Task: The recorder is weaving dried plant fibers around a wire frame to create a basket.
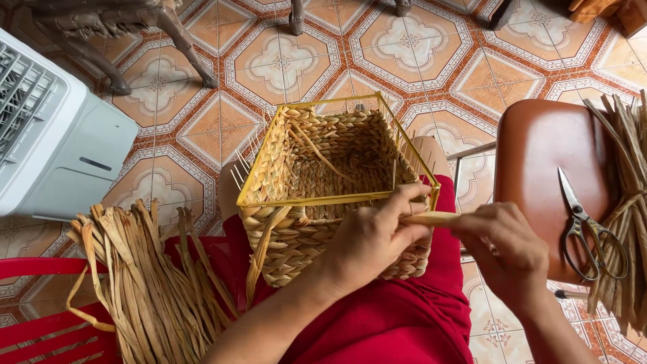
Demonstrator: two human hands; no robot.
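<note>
Patterned floor tiles [283, 61] lie under a basket [330, 195] kept on the lap. Its rim is pinched by the left hand [367, 239], and a strand [431, 218] is gripped by the right hand [505, 246]. Strand's best kept taut and pulled snug against the last row, tbh.

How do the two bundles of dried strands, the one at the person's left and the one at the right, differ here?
The left bundle lies fanned out over a red plastic chair, its strand ends spread wide; the right bundle is packed tighter and runs along the frame's edge beside a brown stool. The left bundle shows nearly whole; the right bundle is cut off by the frame. Scissors lie beside the right bundle only. Both are flat, tan dried strands.
</note>
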